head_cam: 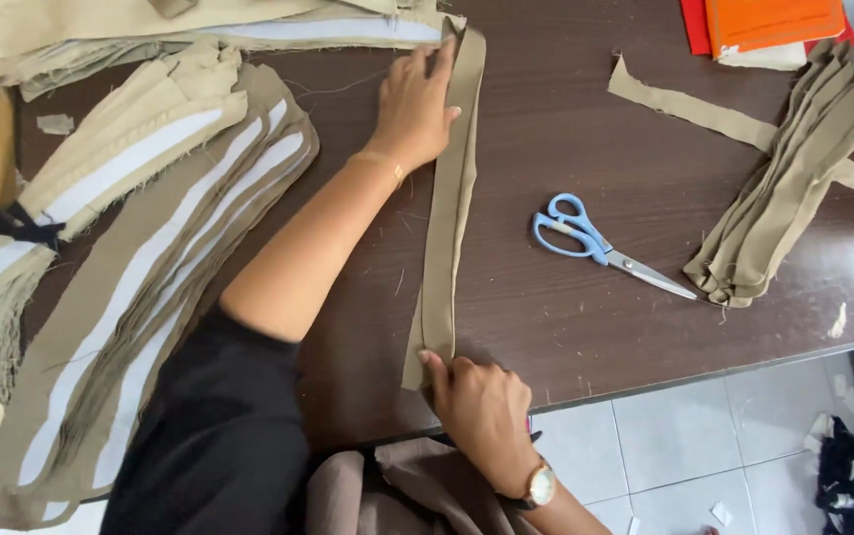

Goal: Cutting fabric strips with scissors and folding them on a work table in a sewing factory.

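Bare table (546, 129) between strip (447, 218) and scissors (595, 243).

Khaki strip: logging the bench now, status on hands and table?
Left hand flat on khaki strip, far end. Right hand pins near end. Scissors lie apart, right.

Orange fabric (774, 20) cut off above

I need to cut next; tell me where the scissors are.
The blue-handled scissors lie on the brown table, right of the khaki strip, left of the folded strip pile.
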